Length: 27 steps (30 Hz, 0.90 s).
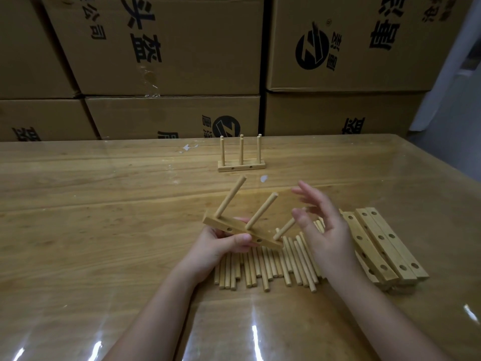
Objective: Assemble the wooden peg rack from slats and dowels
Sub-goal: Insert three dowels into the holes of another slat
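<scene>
Head view: the left hand (223,243) grips the slat (221,225) near its middle. It's tilted over the loose dowels (273,267), long axis dropping left to right, with three pegs leaning up and right. The right hand (325,230) is spread wide and holds nothing, just beside the third peg (285,228). The spare slats (382,243) lie right of it, so that hand's nearer. A finished rack (241,162) stands far back on the surface (104,204), with open room between.
</scene>
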Available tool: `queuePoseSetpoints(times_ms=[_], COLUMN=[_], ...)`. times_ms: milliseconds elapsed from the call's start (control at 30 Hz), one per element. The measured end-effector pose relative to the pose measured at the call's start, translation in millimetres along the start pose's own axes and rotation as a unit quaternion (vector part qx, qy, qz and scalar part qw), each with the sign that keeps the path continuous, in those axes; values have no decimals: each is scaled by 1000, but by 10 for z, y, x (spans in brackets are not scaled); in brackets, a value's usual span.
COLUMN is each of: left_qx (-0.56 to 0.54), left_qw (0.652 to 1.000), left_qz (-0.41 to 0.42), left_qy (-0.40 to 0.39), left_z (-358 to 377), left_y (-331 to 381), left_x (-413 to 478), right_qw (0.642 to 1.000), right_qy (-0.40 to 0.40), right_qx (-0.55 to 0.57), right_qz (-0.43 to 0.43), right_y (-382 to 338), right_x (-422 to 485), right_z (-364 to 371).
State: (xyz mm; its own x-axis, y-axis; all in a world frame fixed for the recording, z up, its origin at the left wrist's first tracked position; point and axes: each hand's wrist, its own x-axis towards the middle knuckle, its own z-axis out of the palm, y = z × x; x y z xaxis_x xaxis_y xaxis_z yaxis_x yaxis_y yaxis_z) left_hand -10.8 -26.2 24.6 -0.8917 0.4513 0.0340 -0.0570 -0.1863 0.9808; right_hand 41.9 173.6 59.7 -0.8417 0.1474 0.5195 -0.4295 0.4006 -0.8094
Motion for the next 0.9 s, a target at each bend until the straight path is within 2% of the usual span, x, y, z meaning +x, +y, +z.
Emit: queuePoseSetpoints(times_ms=[233, 567, 733, 833, 900], left_qx=[53, 72, 65, 63, 47], left_qw=[998, 997, 997, 998, 999], left_qz=[8, 4, 2, 8, 14], left_qy=[-25, -34, -34, -24, -14], left_z=[47, 46, 28, 28, 24], left_y=[0, -22, -26, -23, -30], left_x=[-7, -12, -14, -7, 4], right_qw=[993, 997, 996, 997, 999], right_qy=[-12, 19, 18, 2, -24], right_qx=[-66, -54, -65, -53, -11], right_qz=[-94, -42, -50, -57, -32], right_y=[-95, -95, -104, -85, -69], right_x=[-14, -11, -18, -25, -39], right_z=[32, 52, 69, 64, 68])
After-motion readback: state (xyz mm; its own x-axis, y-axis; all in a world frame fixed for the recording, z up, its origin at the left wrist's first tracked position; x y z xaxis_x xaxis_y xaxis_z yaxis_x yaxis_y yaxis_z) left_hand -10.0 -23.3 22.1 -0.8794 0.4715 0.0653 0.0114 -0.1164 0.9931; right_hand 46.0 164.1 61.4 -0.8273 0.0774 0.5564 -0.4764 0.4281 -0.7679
